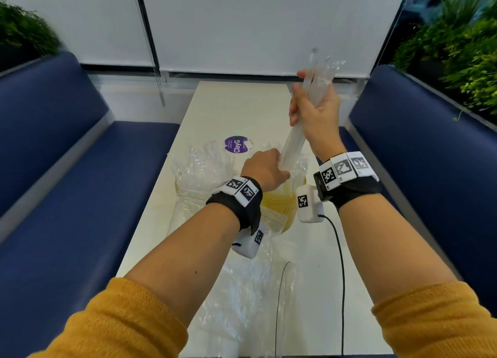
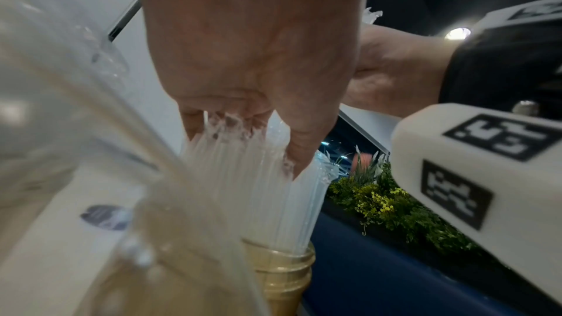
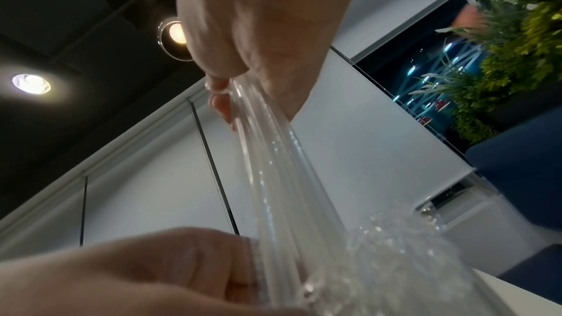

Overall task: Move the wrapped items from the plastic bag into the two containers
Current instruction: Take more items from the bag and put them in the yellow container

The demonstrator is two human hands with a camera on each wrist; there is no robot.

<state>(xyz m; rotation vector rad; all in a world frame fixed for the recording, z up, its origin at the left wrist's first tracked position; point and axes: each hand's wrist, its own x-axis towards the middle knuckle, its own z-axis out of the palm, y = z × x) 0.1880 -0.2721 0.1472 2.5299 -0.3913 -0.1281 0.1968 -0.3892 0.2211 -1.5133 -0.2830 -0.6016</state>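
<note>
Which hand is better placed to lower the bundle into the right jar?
Right. The right hand grips the clear wrapped bundle above the yellowish plastic jar; the left hand only steadies the items there.

Two jars stand side by side near the middle of the table (image 1: 236, 102): the left jar (image 1: 188, 188) toward its left edge, the right jar (image 1: 279, 204) toward its right. Wrapped sticks stand in both. Behind them lies a sticker (image 1: 238, 144). The plastic bag (image 1: 242, 298) lies before the jars, reaching the near edge. Benches flank the table, with plants behind each.
</note>
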